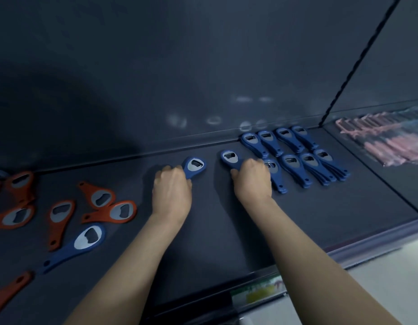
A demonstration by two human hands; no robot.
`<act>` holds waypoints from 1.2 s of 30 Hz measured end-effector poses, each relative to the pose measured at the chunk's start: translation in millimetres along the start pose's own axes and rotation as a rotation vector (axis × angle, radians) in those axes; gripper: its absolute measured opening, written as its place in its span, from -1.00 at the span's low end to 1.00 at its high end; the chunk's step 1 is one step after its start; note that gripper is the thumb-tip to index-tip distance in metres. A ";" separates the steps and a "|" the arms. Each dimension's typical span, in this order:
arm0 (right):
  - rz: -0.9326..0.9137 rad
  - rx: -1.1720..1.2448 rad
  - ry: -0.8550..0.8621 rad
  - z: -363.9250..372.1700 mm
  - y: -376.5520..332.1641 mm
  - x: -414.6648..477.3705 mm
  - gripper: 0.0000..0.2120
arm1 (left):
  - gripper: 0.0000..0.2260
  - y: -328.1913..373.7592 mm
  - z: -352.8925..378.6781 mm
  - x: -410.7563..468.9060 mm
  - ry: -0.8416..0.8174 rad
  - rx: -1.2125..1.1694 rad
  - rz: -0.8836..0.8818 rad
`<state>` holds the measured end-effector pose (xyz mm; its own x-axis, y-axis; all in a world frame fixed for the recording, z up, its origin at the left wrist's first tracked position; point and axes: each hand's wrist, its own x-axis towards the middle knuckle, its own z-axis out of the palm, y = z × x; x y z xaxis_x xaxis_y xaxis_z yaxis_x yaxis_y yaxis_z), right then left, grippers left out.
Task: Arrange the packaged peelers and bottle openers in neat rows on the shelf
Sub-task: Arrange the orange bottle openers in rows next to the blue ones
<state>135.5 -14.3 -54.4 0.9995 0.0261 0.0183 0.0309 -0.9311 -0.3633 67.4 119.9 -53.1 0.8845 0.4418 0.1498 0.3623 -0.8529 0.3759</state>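
On the dark shelf [215, 226], my left hand [171, 191] grips the handle of a blue bottle opener [195, 166], its metal head pointing to the back. My right hand [251, 181] grips the handle of a second blue bottle opener [230, 157]. Just to the right, blue openers lie in two neat rows [297, 153], some stacked. Loose orange openers [102, 202] and one loose blue opener [86, 240] are scattered at the left.
A glass divider [367, 165] bounds the section on the right; pink packaged items [388, 141] lie blurred behind it. The shelf's front rail carries a price label [259, 289]. The dark back wall stands close behind the rows.
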 end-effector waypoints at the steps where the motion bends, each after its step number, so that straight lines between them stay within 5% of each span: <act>1: -0.010 -0.012 -0.001 0.0 1.6 2.5 -0.81 | -0.85 3.7 1.7 1.8 0.001 -0.008 -0.005; 27: -0.106 -0.085 -0.030 -6.8 7.6 47.2 -0.85 | -0.86 40.5 20.7 3.8 0.056 -0.105 -0.071; 36: -0.255 0.009 0.129 -27.9 26.5 43.5 -0.91 | -0.87 58.7 25.0 -15.1 0.049 -0.126 -0.046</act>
<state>179.6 -48.0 -37.3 0.9501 0.2120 0.2287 0.2819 -0.8974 -0.3395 82.6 56.2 -56.2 0.8510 0.4958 0.1732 0.3601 -0.7909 0.4947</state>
